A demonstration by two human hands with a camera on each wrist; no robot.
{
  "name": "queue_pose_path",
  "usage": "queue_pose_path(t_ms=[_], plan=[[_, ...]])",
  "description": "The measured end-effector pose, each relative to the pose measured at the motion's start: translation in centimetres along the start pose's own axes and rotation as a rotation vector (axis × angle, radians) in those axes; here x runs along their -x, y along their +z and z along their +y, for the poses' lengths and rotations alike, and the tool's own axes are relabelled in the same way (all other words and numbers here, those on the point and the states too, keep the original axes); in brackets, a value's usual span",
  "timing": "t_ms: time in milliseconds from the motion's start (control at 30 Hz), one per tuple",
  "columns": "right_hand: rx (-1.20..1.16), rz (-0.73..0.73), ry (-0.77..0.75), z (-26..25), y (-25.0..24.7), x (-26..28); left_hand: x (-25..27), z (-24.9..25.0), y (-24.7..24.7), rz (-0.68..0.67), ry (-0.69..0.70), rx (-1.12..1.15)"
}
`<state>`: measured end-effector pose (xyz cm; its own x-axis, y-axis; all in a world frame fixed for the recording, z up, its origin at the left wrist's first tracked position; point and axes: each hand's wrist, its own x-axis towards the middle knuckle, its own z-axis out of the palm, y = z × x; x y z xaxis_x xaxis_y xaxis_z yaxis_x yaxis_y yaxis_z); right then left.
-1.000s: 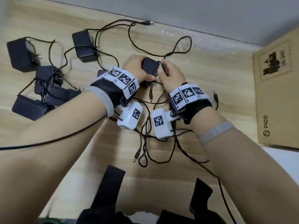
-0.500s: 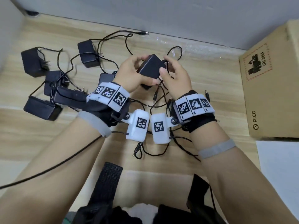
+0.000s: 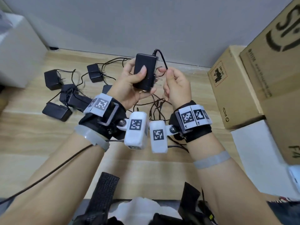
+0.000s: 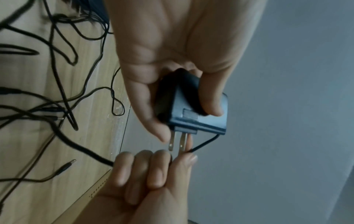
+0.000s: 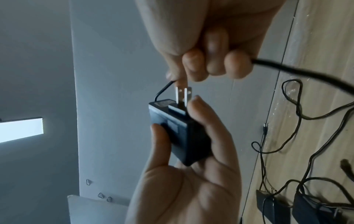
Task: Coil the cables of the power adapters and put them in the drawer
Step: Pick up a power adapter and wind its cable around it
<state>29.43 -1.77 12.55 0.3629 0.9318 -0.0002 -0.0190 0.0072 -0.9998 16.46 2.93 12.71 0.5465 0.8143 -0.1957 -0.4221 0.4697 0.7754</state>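
My left hand (image 3: 129,85) grips a black power adapter (image 3: 144,71) upright above the floor, thumb on its front face, its two metal prongs pointing right. The same adapter (image 4: 193,112) shows in the left wrist view and again (image 5: 178,131) in the right wrist view. Its thin black cable (image 3: 160,57) leaves the top and curves down to my right hand (image 3: 175,85), which pinches it between thumb and forefinger beside the prongs. The cable (image 5: 162,89) runs through my curled fingers and drops to the floor. No drawer is in view.
Several more black adapters (image 3: 53,79) lie on the wooden floor (image 3: 40,140) at the left, their cables (image 3: 155,108) tangled under my hands. Cardboard boxes (image 3: 233,88) stand at the right, a white cabinet (image 3: 17,54) at the left, a grey wall behind.
Both hands have lifted the adapter off the floor and turned it upright. My right hand has moved from the adapter's body to pinching its cable.
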Motion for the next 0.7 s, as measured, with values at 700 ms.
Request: queue_pose_path(t_ms=[700], plan=[[0.781, -0.299, 0.229, 0.6, 1.6, 4.0, 2.6, -0.2, -1.2, 0.012, 0.033, -0.546]])
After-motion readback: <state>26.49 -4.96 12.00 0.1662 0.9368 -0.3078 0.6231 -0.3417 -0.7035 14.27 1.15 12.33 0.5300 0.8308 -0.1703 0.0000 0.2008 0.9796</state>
